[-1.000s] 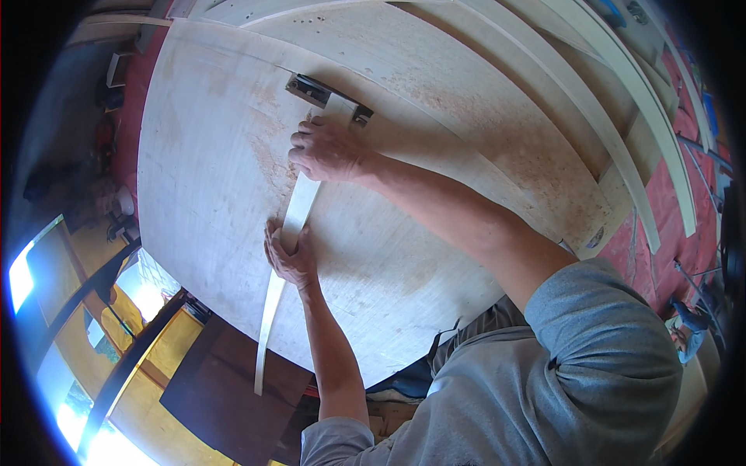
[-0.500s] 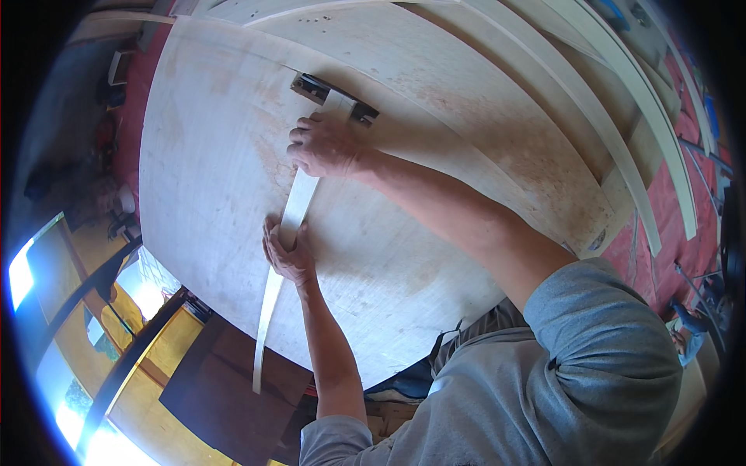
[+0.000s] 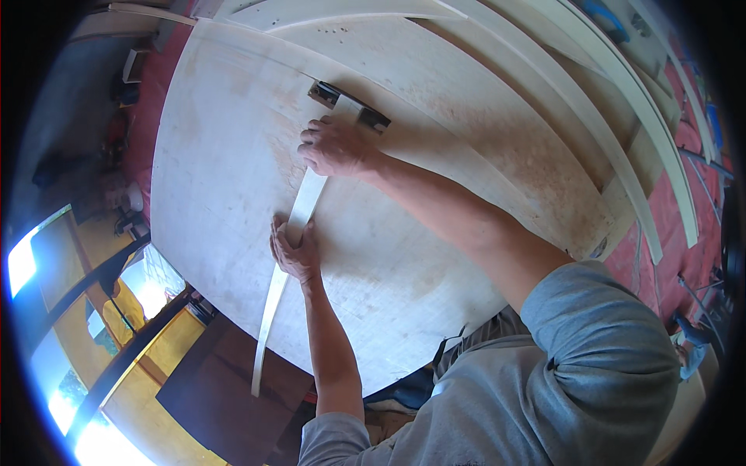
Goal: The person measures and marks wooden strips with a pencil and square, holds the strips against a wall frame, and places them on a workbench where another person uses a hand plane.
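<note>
A long, narrow pale strip (image 3: 309, 194) lies slantwise over a broad wooden tabletop (image 3: 225, 155), and its near end sticks out past the edge. Its far end meets a dark metal fixture (image 3: 350, 106) on the tabletop; how the two join is partly hidden. Close to that fixture, my right hand (image 3: 336, 147) is closed over the strip with fingers bent. Nearer to me, my left hand (image 3: 295, 252) grips the same strip, thumb on one side and fingers on the other.
Curved pale wooden strips (image 3: 575, 85) lie along the far right. Red covering (image 3: 649, 264) shows beyond the table there. A dark brown panel (image 3: 225, 388) stands below the near left edge, beside yellow-framed panes (image 3: 148, 388).
The view has shifted slightly, so the tabletop and fixture appear a little farther right. Both hands keep their hold on the strip; any sliding along it is too small to tell.
</note>
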Tool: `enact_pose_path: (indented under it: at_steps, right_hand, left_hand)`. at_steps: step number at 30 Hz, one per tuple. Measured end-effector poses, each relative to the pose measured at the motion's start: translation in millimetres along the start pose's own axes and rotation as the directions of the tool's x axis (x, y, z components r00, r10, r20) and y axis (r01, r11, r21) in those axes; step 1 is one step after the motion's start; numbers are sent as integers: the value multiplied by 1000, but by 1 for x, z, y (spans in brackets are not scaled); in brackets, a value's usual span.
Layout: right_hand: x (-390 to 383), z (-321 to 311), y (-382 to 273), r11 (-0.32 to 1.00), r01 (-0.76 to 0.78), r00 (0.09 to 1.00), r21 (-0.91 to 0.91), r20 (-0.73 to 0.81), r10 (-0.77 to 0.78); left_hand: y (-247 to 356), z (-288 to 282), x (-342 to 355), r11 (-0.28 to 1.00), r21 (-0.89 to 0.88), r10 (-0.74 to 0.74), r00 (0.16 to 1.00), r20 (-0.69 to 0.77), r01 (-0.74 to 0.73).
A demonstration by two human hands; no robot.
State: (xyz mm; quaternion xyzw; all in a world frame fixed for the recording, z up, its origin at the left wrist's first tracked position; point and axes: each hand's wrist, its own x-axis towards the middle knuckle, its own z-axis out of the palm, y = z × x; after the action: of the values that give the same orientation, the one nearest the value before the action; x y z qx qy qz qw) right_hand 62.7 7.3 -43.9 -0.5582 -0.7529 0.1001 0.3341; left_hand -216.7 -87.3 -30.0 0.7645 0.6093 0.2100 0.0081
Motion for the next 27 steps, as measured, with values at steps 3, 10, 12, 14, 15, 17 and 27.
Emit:
enact_pose_path:
  at_steps: [3, 10, 12, 14, 15, 17, 27]
  right_hand:
    - [-6, -4, -2, 1000, -12, 1000, 2, 12, 12]
    - [-30, -13, -9, 1000, -16, 1000, 17, 13, 16]
    - [-30, -15, -8, 1000, -17, 1000, 24, 14, 16]
    - [-31, -15, -9, 999, -12, 1000, 31, -10, 13]
    - [-32, -14, -8, 1000, -8, 1000, 28, -16, 8]
    - [-33, -16, -9, 1000, 2, 1000, 25, -24, -2]
    - [-51, -31, -17, 1000, 12, 1000, 16, -26, -11]
  left_hand:
    - [2, -3, -2, 1000, 0, 4, 1000, 0, -4]
    - [5, -8, -22, 999, 0, -42, 999, 26, 42]
    - [9, -9, -24, 997, 12, -70, 997, 28, 70]
    - [12, -11, -26, 996, 15, -92, 995, 29, 91]
    - [15, -11, -28, 995, 3, -102, 994, 26, 102]
    - [20, -12, -34, 992, -20, -127, 992, 22, 128]
    - [30, -20, -54, 993, 12, -119, 992, 32, 119]
